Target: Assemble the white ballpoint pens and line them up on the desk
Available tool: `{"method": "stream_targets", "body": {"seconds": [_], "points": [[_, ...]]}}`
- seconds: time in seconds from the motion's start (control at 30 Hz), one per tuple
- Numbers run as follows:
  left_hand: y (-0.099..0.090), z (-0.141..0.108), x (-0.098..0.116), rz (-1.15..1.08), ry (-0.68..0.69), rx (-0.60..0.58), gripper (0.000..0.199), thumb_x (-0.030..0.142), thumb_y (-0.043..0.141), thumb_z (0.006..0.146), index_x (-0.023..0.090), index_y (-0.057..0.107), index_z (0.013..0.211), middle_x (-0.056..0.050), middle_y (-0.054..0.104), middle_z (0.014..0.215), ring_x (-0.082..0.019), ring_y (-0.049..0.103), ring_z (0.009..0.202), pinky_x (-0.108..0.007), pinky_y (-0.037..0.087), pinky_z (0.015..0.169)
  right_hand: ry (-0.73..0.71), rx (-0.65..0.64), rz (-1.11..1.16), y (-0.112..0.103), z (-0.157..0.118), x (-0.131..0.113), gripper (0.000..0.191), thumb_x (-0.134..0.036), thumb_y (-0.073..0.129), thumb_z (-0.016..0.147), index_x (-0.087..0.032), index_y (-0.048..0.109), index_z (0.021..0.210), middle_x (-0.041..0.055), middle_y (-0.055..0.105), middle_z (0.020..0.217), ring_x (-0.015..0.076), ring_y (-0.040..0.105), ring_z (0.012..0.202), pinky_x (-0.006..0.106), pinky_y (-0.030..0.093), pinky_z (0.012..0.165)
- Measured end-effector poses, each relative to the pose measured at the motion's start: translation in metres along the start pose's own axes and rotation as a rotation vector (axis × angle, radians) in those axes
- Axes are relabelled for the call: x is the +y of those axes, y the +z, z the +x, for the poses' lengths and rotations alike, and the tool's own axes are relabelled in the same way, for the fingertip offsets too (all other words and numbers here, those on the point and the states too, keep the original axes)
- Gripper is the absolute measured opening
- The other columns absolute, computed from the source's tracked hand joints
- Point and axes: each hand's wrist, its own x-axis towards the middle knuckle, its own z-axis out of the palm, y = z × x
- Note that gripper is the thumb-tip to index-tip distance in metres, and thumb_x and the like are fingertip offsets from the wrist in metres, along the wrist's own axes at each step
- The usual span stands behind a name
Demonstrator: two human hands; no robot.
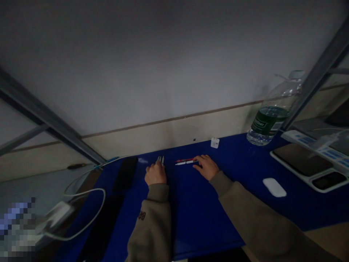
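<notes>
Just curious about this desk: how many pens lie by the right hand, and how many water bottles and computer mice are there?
Red pen: 1
White pen: 1
Plastic water bottle: 1
White computer mouse: 1
Total: 4

Smooth plastic barrels mark a red pen and a white pen on a smooth, faintly glossy blue desk mat. A clear plastic water bottle gleams near a white plastic charger, while a white plastic computer mouse looks matt. A grey metal shelf upright crosses a matt painted wall; a matt cloth sleeve looks soft.
</notes>
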Motion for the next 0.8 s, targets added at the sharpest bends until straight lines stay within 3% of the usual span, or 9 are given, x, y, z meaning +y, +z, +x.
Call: {"method": "stream_targets", "body": {"seconds": [0.17, 0.3, 0.43, 0.6, 0.8], "points": [[0.002, 0.0, 0.004, -0.053, 0.121, 0.097, 0.03, 0.043, 0.047, 0.085, 0.02, 0.059, 0.102, -0.011, 0.059, 0.095, -0.027, 0.051, 0.093, -0.036, 0.044, 0.073, 0.0, 0.012, -0.028, 0.001, 0.0, -0.002, 0.015, -0.028, 0.061, 0.08, -0.022, 0.059, 0.093, 0.004, 0.054, 0.081, 0.0185, 0.047, 0.078, 0.032, 0.038, 0.076], [0.007, -0.004, 0.017, -0.196, 0.468, 0.169, 0.033, 0.047, 0.049, 0.084, 0.022, 0.06, 0.103, -0.009, 0.055, 0.1, -0.024, 0.047, 0.096, -0.038, 0.04, 0.085, -0.009, 0.06, -0.059, 0.0, -0.001, -0.001, 0.014, -0.03, 0.067, 0.075, -0.021, 0.059, 0.083, 0.0048, 0.051, 0.087, 0.0205, 0.046, 0.086, 0.033, 0.04, 0.077], [0.018, -0.013, 0.033, -0.3, 0.737, 0.115, 0.034, 0.047, 0.055, 0.081, 0.025, 0.06, 0.106, -0.006, 0.053, 0.106, -0.022, 0.045, 0.097, -0.036, 0.039, 0.085, -0.05, 0.067, -0.069, -0.003, 0.0, 0.001, 0.021, -0.03, 0.07, 0.072, -0.022, 0.062, 0.091, 0.0061, 0.049, 0.094, 0.0218, 0.044, 0.091, 0.034, 0.04, 0.079], [0.029, -0.016, 0.04, -0.279, 0.806, 0.065, 0.025, 0.041, 0.051, 0.085, 0.026, 0.061, 0.103, -0.005, 0.056, 0.104, -0.021, 0.044, 0.096, -0.035, 0.036, 0.078, -0.1, 0.003, -0.083, -0.006, 0.0, -0.006, 0.011, -0.032, 0.067, 0.076, -0.023, 0.064, 0.081, 0.0059, 0.052, 0.096, 0.022, 0.044, 0.094, 0.034, 0.037, 0.077], [0.023, -0.009, 0.036, -0.196, 0.805, 0.085, 0.022, 0.035, 0.043, 0.091, 0.025, 0.06, 0.1, -0.004, 0.06, 0.098, -0.02, 0.046, 0.092, -0.035, 0.032, 0.077, -0.143, -0.096, -0.074, 0.0, 0.001, -0.009, 0.015, -0.03, 0.053, 0.087, -0.023, 0.062, 0.098, 0.0047, 0.062, 0.098, 0.0204, 0.051, 0.094, 0.037, 0.036, 0.081]]}}
